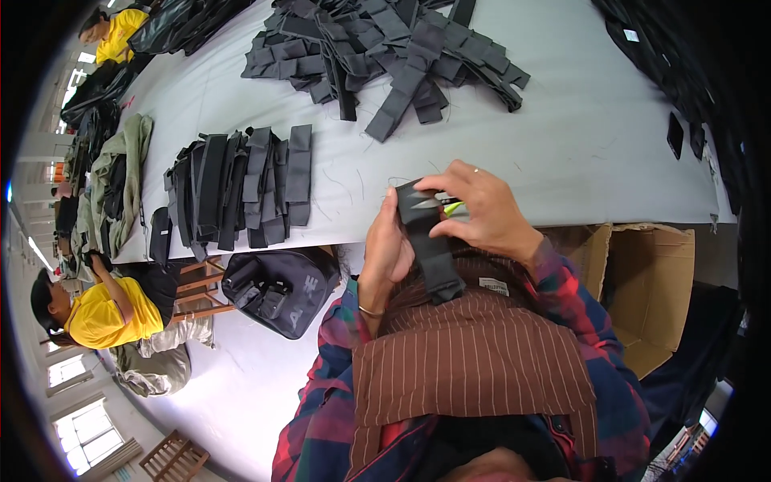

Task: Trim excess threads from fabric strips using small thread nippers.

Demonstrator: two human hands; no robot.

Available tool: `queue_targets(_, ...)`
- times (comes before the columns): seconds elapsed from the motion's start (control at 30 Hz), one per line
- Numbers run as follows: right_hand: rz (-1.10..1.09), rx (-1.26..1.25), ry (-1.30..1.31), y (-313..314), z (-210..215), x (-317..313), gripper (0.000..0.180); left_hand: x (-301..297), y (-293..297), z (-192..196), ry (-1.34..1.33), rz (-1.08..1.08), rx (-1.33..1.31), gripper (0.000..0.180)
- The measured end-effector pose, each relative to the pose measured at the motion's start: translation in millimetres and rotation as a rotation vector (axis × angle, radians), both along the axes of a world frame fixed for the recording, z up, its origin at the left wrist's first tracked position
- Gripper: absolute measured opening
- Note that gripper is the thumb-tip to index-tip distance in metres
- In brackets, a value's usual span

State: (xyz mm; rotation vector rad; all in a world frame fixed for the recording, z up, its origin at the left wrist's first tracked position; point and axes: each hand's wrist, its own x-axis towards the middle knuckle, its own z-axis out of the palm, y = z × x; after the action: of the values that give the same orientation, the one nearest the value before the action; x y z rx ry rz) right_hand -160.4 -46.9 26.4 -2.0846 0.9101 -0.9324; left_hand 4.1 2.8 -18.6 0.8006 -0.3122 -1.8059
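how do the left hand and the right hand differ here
The left hand holds the dark strip from its left side, while the right hand holds a small pointed tool. The left hand's thumb points up and away; the right hand's fingers curl in toward the strip. The left hand has a bracelet at its wrist, the right hand a ring. Both come out of plaid sleeves.

Left hand (389, 247) holds dark strip (430, 251); right fingers (452, 230) hold, apparently, snips (426, 204).
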Motion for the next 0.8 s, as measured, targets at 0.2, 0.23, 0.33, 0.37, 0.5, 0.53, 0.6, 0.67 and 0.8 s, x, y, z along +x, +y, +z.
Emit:
queue_targets(0.2,-0.193,0.411,-0.288,-13.6,-24.3,12.6,0.011,-3.3,2.1,-1.9,0.133,-0.065,-0.005,0.051)
queue_targets(0.23,-0.190,0.458,-0.288,-16.9,-24.1,14.0,0.009,-3.3,3.8,-0.5,0.111,-0.099,-0.005,0.052)
queue_targets(0.33,-0.163,0.520,-0.356,-19.2,-22.3,16.3,0.008,-0.2,9.7,-9.1,0.072,-0.159,-0.012,0.051)
queue_targets(0.37,-0.162,0.518,-0.355,-19.6,-22.8,16.4,0.008,1.1,11.6,-12.1,0.053,-0.184,-0.016,0.052)
queue_targets(0.5,-0.152,0.647,-0.598,-19.5,-17.5,11.9,0.008,1.4,18.3,-2.6,-0.029,-0.292,-0.084,0.056)
queue_targets(0.53,-0.145,0.709,-0.649,-18.0,-11.1,9.5,0.008,2.2,20.2,-1.4,0.130,-0.326,-0.108,0.058)
queue_targets(0.6,-0.120,0.750,-0.684,-15.5,1.3,5.5,0.008,4.6,20.0,-1.4,0.288,-0.357,-0.135,0.060)
queue_targets(0.67,-0.091,0.791,-0.717,-10.7,12.7,1.3,0.007,8.8,17.0,-4.0,0.149,-0.373,-0.145,0.060)
queue_targets(0.8,0.004,0.787,-0.791,-2.9,20.7,-9.6,0.006,19.4,10.0,3.3,-0.047,-0.396,-0.215,0.052)
